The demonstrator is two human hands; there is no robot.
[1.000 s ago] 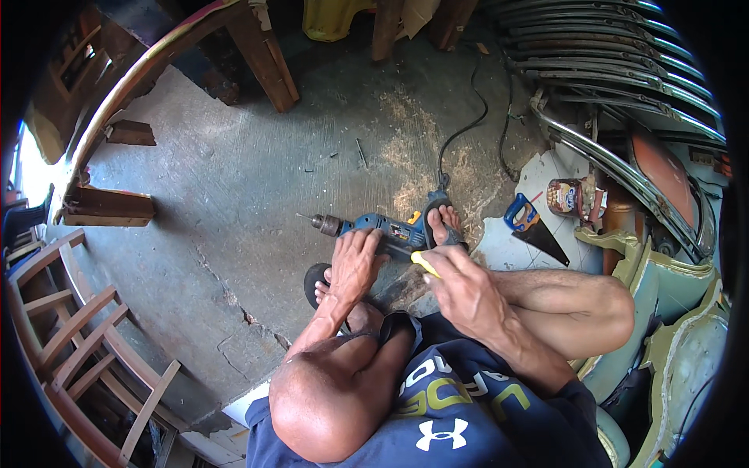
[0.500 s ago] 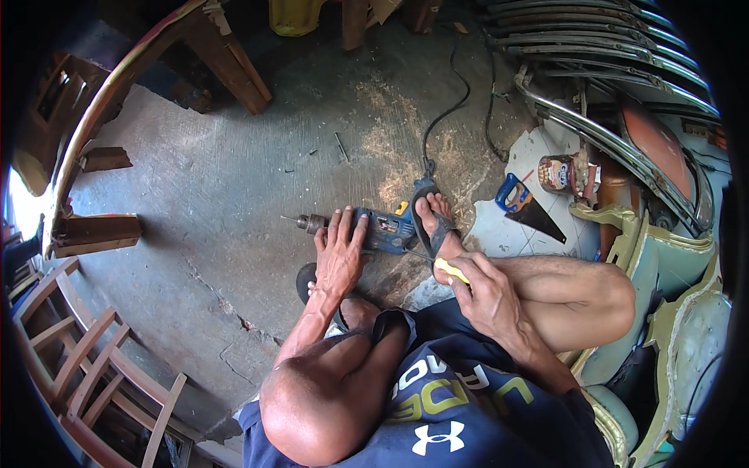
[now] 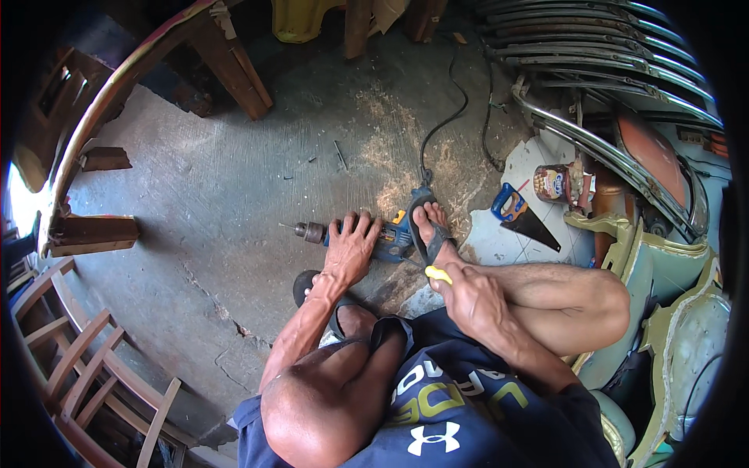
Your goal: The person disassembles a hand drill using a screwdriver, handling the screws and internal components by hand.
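A blue power drill [image 3: 392,246] lies on its side on the concrete floor, its dark chuck [image 3: 314,232] and thin bit pointing left. My left hand [image 3: 353,249] rests over the drill's front body with the fingers bent across it, holding it down. My right foot [image 3: 434,226], in a dark sandal, presses against the drill's handle end. The yellow handle of a screwdriver [image 3: 438,274] sticks out of my closed right hand [image 3: 476,300]. Its thin shaft is hard to make out, close to the drill body.
A handsaw [image 3: 524,218] with a blue handle and a printed tin [image 3: 551,183] lie at right on white tiles. The drill's black cord [image 3: 447,113] runs away from me. Small metal bits [image 3: 341,154] and sawdust [image 3: 382,140] dot the floor. Wooden frames [image 3: 101,359] stand left; chair frames [image 3: 671,312] crowd the right.
My left hand has slid right along the drill, away from the chuck, with fingers more bent. My right hand with the screwdriver has shifted slightly left and down. The view has moved a little.
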